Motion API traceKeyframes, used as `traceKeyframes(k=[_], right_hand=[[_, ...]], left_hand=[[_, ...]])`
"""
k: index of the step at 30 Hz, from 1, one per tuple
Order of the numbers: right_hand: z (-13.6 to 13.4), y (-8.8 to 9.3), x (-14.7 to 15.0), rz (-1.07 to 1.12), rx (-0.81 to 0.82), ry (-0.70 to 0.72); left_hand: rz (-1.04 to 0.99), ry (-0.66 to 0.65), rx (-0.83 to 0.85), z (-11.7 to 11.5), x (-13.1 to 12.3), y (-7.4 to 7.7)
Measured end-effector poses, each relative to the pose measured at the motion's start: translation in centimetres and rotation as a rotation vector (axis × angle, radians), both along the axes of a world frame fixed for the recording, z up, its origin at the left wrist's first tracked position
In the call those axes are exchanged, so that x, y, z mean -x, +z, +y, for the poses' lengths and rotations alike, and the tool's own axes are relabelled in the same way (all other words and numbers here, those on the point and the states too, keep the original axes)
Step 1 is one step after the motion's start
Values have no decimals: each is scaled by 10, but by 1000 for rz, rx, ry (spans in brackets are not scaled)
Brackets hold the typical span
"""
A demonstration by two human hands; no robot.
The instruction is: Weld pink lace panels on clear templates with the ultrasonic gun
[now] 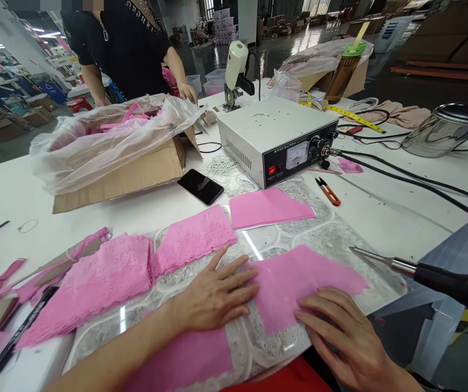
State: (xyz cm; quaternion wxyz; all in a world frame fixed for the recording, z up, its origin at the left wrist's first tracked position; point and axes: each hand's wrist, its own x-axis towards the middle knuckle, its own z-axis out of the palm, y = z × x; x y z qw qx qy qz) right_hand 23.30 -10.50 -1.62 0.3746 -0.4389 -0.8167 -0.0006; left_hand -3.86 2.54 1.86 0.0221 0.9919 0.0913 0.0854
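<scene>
A single sheer pink fabric piece (295, 272) lies flat on the clear, marbled mat (319, 234). My left hand (217, 291) rests on the mat with fingers spread, its fingertips at the left edge of that piece. Over the piece's lower right part lies my right hand (340, 326), fingers stretched out and side by side. Another pink fabric piece (189, 359) is partly covered by my left forearm. Beyond the hands are a plain pink stack (270, 207), a pink lace piece (197, 234) and a thicker lace stack (111, 277).
A pen-like tool with a metal tip (405, 267) juts in at right, its black cable trailing. Behind stand a control box (275, 136), phone (201, 186), orange thread snips (328, 191), glass jug (438, 130) and plastic-lined carton (123, 179). A person (123, 54) stands across the table.
</scene>
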Motion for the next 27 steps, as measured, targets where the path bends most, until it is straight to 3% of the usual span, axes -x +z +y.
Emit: traceKeyframes(k=[10,12,15,20,27], right_hand=[[-4,-2,-7,18,-37,-37],[-4,-4,-16,25,-62,-96],[-5,-7,-34,71,-136,-291],[-8,-8,-62,94,-195,-603],[-9,-14,-68,98,-175,-651]], left_hand=[[14,-27,-17,1,0,-1],[6,-36,-25,1,1,0],[-32,-53,-74,2,-1,3],[-90,-109,-144,12,-31,4],[-12,-204,-85,23,-76,2]])
